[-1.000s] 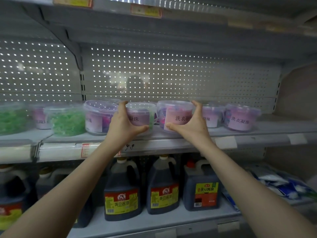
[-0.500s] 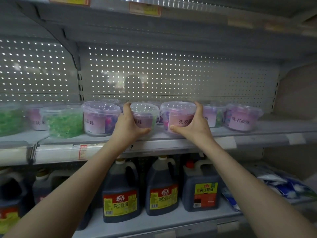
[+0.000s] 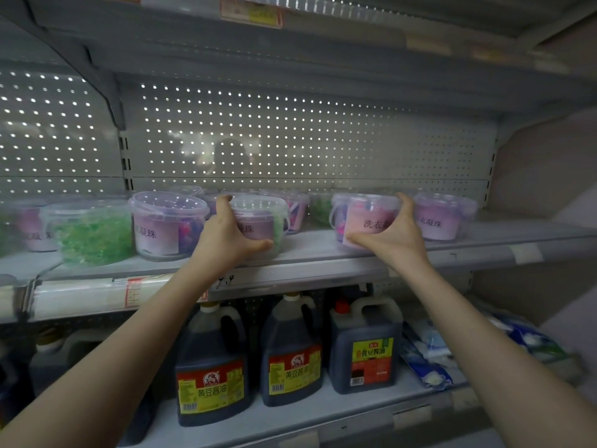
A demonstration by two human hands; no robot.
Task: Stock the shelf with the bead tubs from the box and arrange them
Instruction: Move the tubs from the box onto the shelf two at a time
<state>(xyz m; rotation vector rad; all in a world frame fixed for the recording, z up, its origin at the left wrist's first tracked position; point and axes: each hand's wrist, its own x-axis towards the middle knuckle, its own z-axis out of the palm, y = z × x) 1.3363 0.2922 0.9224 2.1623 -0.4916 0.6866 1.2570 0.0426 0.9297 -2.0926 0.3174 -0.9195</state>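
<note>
Arranging now — gripping purple tub (image 3: 262, 223) in left hand (image 3: 226, 242), pink tub (image 3: 363, 219) at its 3 o'clock in right hand (image 3: 392, 242). Next: lining both up.

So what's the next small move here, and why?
Probably slide the left tub, held by the left hand, slightly toward the right tub in the right hand. Both stand on the shelf under a grip, and the gap between them looks wider than those to the purple-label tub and the end tub.
</note>
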